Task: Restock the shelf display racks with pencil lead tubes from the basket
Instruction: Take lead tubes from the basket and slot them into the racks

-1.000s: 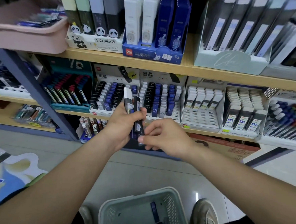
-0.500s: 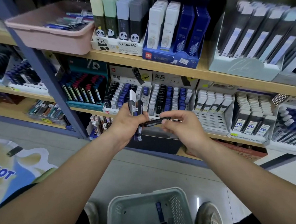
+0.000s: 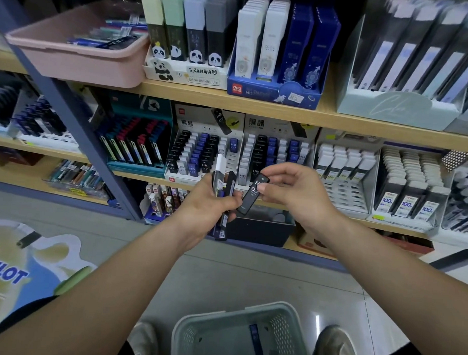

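The left hand (image 3: 207, 200), mid-frame, grips a bunch of pencil lead tubes (image 3: 219, 167) upright. The right hand (image 3: 297, 191), just beside it, pinches a single tilted black tube (image 3: 252, 194) marked HB 0.7. At bottom centre, the basket (image 3: 236, 313) sits on the floor (image 3: 249, 273) between two shoes (image 3: 332, 348), with a blue tube (image 3: 254, 338) inside. Beyond the hands, two display racks (image 3: 201, 154) hold rows of black, blue and white tubes.

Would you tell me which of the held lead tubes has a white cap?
The leftmost tube, in the left hand; the neighbouring tube and the HB tube in the right hand have black caps.
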Motion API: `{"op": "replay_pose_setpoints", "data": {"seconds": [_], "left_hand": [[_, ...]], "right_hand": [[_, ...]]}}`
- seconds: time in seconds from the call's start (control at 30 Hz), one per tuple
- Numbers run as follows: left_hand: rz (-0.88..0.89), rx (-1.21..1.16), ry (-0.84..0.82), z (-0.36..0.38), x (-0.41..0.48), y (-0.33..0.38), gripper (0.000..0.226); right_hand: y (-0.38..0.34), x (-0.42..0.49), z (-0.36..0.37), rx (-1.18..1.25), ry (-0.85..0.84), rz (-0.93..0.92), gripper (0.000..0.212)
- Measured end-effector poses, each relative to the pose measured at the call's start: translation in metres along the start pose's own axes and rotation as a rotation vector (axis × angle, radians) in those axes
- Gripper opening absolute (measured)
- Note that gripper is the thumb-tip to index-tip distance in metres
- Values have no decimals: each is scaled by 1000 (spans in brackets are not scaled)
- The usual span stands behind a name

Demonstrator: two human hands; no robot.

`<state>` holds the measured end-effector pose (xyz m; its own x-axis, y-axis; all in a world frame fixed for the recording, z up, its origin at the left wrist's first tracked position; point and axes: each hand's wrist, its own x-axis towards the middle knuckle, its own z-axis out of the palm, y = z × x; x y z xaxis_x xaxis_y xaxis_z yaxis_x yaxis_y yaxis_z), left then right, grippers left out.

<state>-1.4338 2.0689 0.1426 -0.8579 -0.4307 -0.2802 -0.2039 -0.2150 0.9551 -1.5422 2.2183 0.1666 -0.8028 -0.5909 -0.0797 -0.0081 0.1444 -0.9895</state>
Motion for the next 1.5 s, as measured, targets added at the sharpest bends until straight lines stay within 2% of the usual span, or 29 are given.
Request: {"op": "replay_pose_setpoints", "data": {"seconds": [0.13,0.37,0.57,0.8,1.0,1.3,1.5], "left_hand": [[-10,10,19,-15,-2,2,34],[30,96,92,-56,-12,4,30],[23,59,127,-83,-22,6,25],[17,5,184,-98,-26,9,27],[11,-21,205,-105,-30,11,27],[29,-65,192,-109,-38,14,27],[43,-85,159,-106,-42,18,24]], "right_hand": [[1,6,5,-6,33,-36,17],[-2,42,18,-409,10,-201,13],[-5,91,46,-602,34,-283,11],[11,119,80,-720,-30,-299,8],[28,124,102,-733,-9,-340,11],[39,125,103,-909,-50,-441,15],[37,118,111,-1191,-133,-513,29]]}}
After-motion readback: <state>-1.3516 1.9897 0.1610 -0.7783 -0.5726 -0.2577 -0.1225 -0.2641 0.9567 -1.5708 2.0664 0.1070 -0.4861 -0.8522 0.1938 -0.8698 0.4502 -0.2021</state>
